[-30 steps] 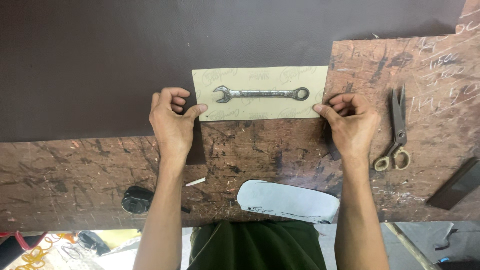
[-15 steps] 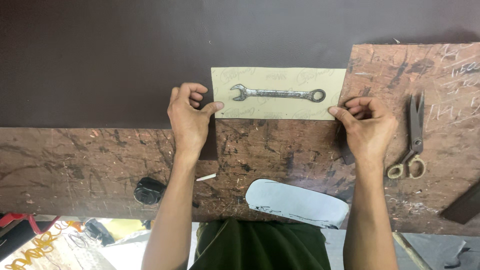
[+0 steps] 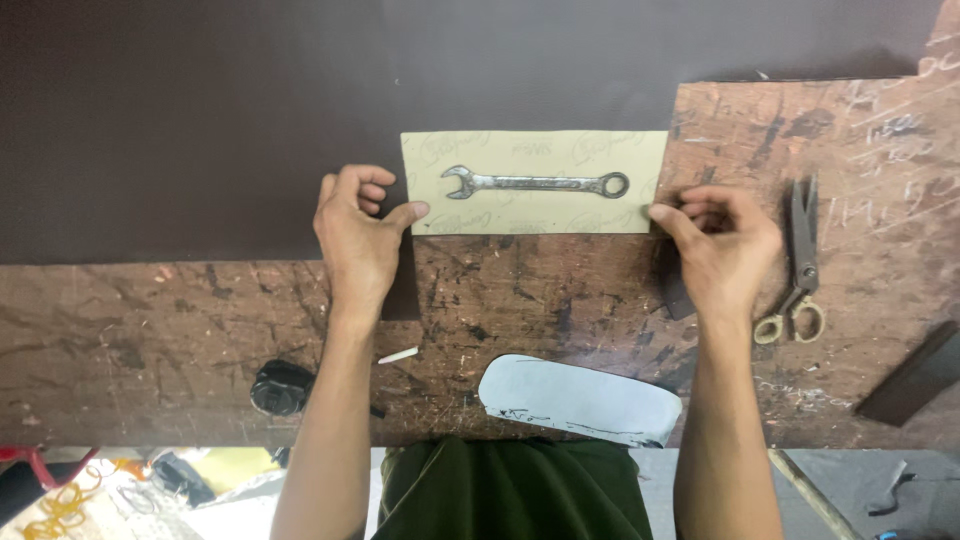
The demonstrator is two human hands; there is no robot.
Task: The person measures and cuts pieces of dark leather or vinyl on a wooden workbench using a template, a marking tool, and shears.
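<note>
On the scarred desk (image 3: 200,330), a dark sheet (image 3: 200,120) carries a tan card (image 3: 535,215) bearing a wrench (image 3: 535,183). Left hand (image 3: 355,235) and right hand (image 3: 725,240) each pinch a lower corner; an uneven tug could roll the wrench off.

A scratched, reddish-brown wooden workbench (image 3: 200,330) spreads beneath both hands; a dark matte sheet (image 3: 200,110) covers its far part beyond them.

A combination wrench (image 3: 535,183) lies on a paper sheet (image 3: 640,212) on the worktop (image 3: 200,320). Left of the sheet rests the left hand (image 3: 357,240), right of it the right hand (image 3: 722,245). Scissors (image 3: 797,265) lie further right of the sheet; a chalk stub (image 3: 398,355) lies nearer the person.
</note>
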